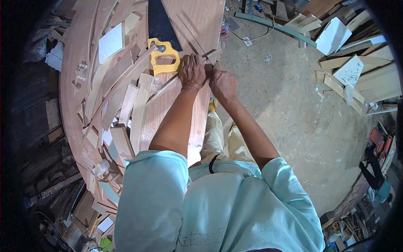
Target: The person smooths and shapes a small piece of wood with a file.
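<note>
My left hand [193, 72] presses down on a narrow wooden strip [164, 89] that lies slanted across the table near its right edge. Right beside it, my right hand [223, 85] is closed at the table's edge. A long, thin, dark tool [196, 43], like a slim blade or rod, runs from that fist forward over the strip; its grip is hidden in the fingers, and a shadow line lies near it. Just left of my left hand rests a handsaw [167, 59] with a yellow handle and a dark toothed blade pointing away.
Wood offcuts [121, 98] and a white board piece [111, 43] crowd the left of the wooden table [72, 105]. A clear plastic container [100, 168] stands among them. Scrap boards [352, 73] pile up right of the concrete floor [285, 117]. A green strip [275, 27] lies at the back.
</note>
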Demonstrator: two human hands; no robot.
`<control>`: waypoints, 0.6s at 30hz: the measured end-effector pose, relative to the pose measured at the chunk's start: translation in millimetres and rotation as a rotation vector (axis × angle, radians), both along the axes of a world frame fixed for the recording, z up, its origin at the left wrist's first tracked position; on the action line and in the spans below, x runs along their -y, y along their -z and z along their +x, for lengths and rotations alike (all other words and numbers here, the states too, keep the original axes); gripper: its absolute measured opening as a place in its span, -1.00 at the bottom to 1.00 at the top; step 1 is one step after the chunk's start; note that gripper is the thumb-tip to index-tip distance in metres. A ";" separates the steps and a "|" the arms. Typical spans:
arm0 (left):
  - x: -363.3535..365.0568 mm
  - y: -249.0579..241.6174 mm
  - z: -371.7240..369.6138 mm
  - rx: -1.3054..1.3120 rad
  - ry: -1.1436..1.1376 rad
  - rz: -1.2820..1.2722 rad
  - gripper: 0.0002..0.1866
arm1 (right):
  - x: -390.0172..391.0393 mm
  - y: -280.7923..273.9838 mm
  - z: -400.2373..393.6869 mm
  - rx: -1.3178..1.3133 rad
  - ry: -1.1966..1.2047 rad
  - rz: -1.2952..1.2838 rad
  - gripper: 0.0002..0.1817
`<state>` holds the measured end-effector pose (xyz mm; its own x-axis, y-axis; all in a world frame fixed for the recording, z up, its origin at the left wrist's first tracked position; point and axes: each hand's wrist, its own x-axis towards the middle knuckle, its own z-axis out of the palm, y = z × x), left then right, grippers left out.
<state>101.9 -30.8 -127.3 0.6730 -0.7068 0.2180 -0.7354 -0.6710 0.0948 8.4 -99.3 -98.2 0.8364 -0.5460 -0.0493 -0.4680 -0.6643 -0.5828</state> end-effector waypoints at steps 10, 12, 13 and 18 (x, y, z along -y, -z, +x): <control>-0.5 -1.8 2.7 -0.027 0.023 -0.003 -0.87 | -4.9 -6.5 -41.6 -0.084 0.042 0.028 -0.85; -0.7 -3.4 0.1 -0.016 0.052 -0.063 -0.90 | -4.2 -4.4 -43.5 -0.078 0.043 0.017 -0.87; 0.2 -4.2 -0.7 -0.013 0.034 -0.054 -0.92 | -4.1 -4.0 -43.8 -0.043 0.052 0.002 -0.87; -0.5 -2.1 -1.6 0.022 0.032 -0.010 -0.92 | -1.5 -19.9 -35.3 -0.018 0.158 0.044 -0.84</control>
